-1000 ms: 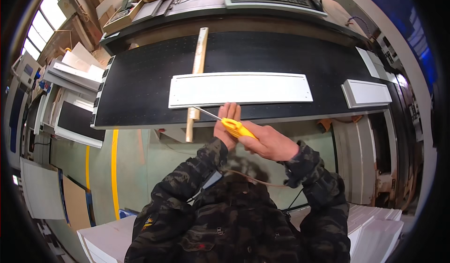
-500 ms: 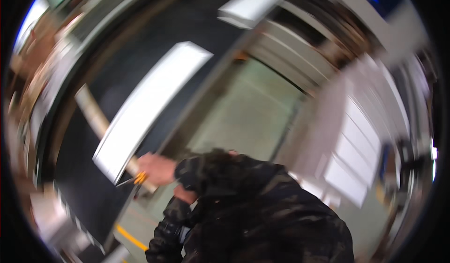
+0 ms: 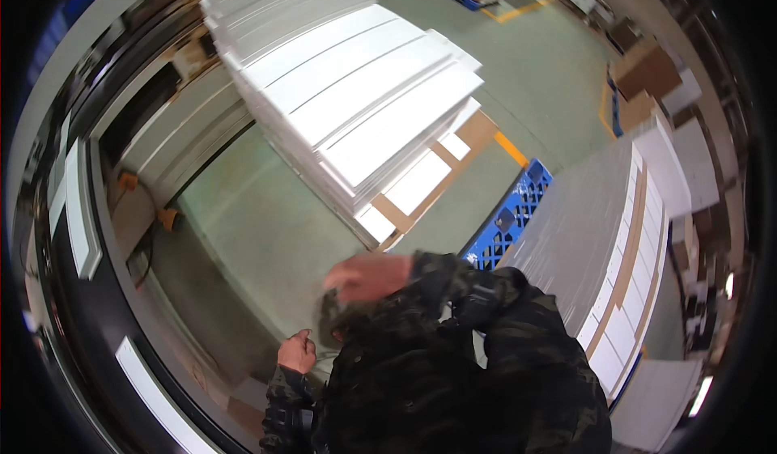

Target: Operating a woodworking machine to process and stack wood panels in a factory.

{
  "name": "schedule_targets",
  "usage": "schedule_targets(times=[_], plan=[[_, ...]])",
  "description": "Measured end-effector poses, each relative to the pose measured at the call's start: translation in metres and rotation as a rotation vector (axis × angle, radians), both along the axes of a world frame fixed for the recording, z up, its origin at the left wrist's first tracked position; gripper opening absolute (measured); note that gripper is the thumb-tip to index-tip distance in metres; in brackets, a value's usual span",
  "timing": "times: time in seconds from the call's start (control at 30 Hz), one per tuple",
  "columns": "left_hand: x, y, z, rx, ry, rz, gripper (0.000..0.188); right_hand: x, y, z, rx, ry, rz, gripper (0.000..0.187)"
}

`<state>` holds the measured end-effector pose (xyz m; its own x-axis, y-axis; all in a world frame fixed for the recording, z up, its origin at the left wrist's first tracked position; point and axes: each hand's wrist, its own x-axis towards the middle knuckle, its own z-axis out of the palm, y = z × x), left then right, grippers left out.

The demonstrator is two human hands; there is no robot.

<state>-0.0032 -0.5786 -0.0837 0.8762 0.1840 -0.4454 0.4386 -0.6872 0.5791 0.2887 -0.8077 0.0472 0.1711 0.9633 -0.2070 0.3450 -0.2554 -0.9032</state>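
Note:
My left hand (image 3: pixel 298 353) is held low in front of me, beside the conveyor's near side. Its fingers are curled in, with the thumb lying on top; whatever might be inside them is hidden. My right hand (image 3: pixel 368 278) reaches across my body, smeared by motion, so its fingers cannot be made out. Neither hand touches the stack of white panels (image 3: pixel 356 90) ahead, the thing nearest to the right hand. On the dark conveyor belt (image 3: pixel 109 316) at the left lie a long white panel (image 3: pixel 162 401) and another white panel (image 3: pixel 78 211).
A blue plastic pallet (image 3: pixel 506 219) stands on the floor to the right, next to a film-wrapped stack (image 3: pixel 583 227). Brown cartons (image 3: pixel 645 70) stand at the far right. Orange fittings (image 3: pixel 167 218) stick out from the conveyor's side. Yellow lines mark the green floor (image 3: pixel 267 203).
My view has swung right, away from the conveyor. One hand was at the near end of a tan strip by the white panel on the belt; both hands are now away from it.

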Motion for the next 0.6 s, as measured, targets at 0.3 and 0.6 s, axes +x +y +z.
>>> schedule_targets(times=[0.3,0.6], plan=[[0.219,-0.16,0.002,-0.101,-0.072,-0.203,0.038,0.27,-0.414,-0.02,0.121,0.302,-1.122,0.035],[0.5,-0.419,0.033,-0.191,0.125,-0.538,0.038,0.459,-0.617,-0.08,0.196,0.367,-1.277,0.04]])
